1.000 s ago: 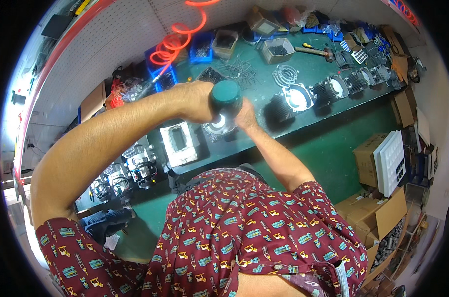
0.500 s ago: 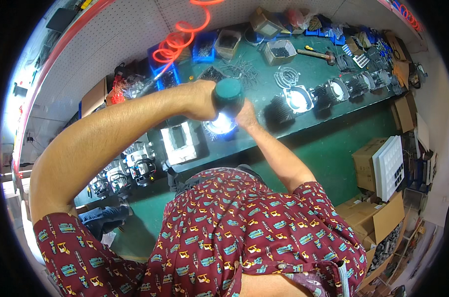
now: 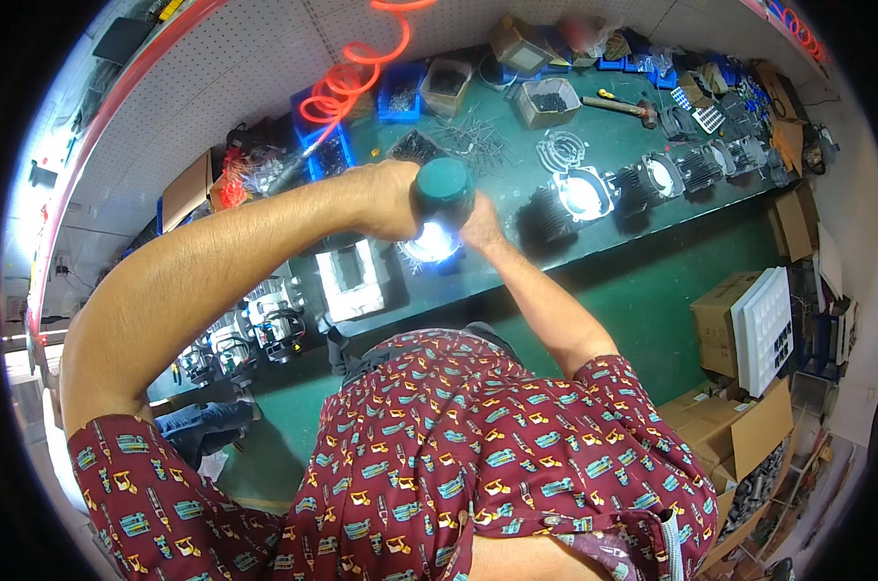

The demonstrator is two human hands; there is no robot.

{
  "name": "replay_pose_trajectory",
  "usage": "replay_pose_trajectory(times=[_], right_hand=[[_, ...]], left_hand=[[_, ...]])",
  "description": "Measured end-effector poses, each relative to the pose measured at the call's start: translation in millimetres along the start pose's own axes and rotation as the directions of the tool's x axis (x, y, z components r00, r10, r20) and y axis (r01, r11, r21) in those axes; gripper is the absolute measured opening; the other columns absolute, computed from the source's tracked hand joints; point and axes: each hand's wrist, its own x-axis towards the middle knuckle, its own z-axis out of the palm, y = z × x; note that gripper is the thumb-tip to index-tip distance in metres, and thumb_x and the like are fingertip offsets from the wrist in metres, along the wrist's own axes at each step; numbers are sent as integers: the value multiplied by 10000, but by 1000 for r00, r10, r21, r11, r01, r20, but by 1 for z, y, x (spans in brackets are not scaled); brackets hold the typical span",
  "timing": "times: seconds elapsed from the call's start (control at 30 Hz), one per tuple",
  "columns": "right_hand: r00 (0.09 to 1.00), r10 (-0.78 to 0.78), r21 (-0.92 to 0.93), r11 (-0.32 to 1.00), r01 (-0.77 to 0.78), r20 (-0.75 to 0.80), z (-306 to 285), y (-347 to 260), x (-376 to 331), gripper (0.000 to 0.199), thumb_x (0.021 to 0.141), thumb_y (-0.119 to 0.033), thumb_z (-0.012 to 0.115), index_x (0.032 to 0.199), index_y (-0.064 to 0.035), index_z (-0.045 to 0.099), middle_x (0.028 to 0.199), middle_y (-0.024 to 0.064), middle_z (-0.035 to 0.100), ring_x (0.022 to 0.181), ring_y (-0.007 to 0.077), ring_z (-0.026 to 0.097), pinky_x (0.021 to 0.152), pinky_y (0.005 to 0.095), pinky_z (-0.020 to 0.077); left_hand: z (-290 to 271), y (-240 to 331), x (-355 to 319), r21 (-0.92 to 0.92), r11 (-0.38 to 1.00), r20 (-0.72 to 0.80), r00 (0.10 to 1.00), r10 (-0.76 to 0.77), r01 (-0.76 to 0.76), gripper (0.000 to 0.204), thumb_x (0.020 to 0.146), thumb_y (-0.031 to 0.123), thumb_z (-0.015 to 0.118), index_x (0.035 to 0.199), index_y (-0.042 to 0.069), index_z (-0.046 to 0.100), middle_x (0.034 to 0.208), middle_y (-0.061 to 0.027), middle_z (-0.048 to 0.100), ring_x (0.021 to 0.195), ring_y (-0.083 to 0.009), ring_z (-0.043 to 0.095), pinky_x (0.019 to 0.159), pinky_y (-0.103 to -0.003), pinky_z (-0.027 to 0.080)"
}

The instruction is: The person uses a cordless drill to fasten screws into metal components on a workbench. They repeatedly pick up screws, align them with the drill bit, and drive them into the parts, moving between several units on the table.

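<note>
Green workbench (image 3: 594, 261): left hand (image 3: 386, 198) grips teal tool (image 3: 444, 189) above lit lamp (image 3: 429, 242).

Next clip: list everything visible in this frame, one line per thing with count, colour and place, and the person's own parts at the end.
power screwdriver: one, dark green, upright in the left hand over the lit lamp
lit lamp unit: one, glowing white, bench front, under the tool
finned lamp housings: a row of several, black, bench right; one lit
workbench: one, green top
coiled air hose: one, orange-red, hanging at the pegboard
parts bins: several, blue, bench rear
hammer: one, wooden handle, rear right
white foam tray: one, bench front left
cardboard boxes: several, brown, floor right
patterned shirt: one, maroon
left hand: grips the screwdriver
right hand: on the lit lamp unit
</note>
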Motion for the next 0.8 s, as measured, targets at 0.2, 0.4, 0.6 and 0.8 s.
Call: replay_pose_trajectory(times=[0.2, 0.4, 0.6, 0.8], right_hand=[[997, 60, 21, 998, -62, 51, 3, -7, 0, 320, 788, -322, 726, 963, -54, 741, 866, 217, 620, 856, 391, 625, 741, 456, 504], [1000, -16, -17, 1000, 15, -21, 3, -3, -1, 286, 806, -295, 716, 949, -49, 744, 873, 209, 630, 845, 381, 633, 737, 446, 509], [998, -29, -87, 996, 34, 61, 0, -8, 1, 258, 832, -282, 701, 935, -49, 746, 868, 190, 636, 831, 351, 636, 730, 429, 510], [998, -13, -126, 992, 20, 56, -1, -24, -1, 300, 805, -308, 715, 949, -48, 753, 869, 189, 628, 848, 341, 639, 772, 416, 526]], left_hand=[[4, -9, -1, 19, 1000, -6, 1000, 11, -11, 451, 722, 181, 704, 1156, 69, 658, 1045, -193, 712, 998, -357, 681, 888, -433, 554], [1, -1, -5, 14, 1000, 0, 1000, -20, 20, 381, 731, 171, 708, 1096, 62, 700, 1056, -185, 718, 1017, -333, 688, 869, -419, 554], [5, -9, -13, -2, 1000, -16, 1000, 22, -22, 415, 725, 184, 694, 1127, 84, 670, 1014, -193, 714, 974, -361, 686, 859, -433, 560], [13, -17, -24, -42, 999, -45, 999, -19, 17, 434, 739, 170, 722, 1161, 92, 659, 1042, -169, 717, 975, -342, 688, 868, -418, 551]])
